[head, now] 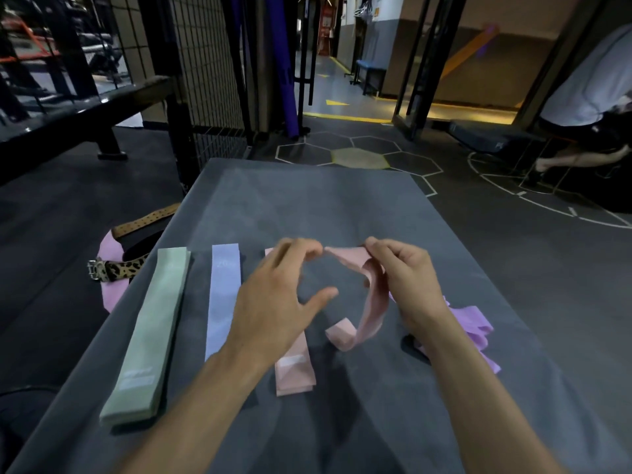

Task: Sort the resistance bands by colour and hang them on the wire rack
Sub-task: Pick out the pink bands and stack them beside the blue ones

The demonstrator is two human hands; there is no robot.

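Note:
On a dark grey mat (342, 206) lie flat bands side by side: a green stack (150, 333), a lilac-blue band (222, 299) and a pink stack (294, 367). Both hands hold one loose pink band (371, 316) above the mat. My right hand (403, 271) pinches its top edge. My left hand (280, 292) grips the band's other end with its fingertips. The band's lower loop touches the mat. A crumpled pile of purple bands (475, 326) lies right of my right wrist. A black wire grid panel (201, 63) stands at the back left.
Left of the mat, on the floor, lie a leopard-print belt (116, 268), a tan perforated belt (147, 218) and a pink band (111, 295). A black bench (85, 111) stands at the far left. A seated person (581, 97) is at the far right.

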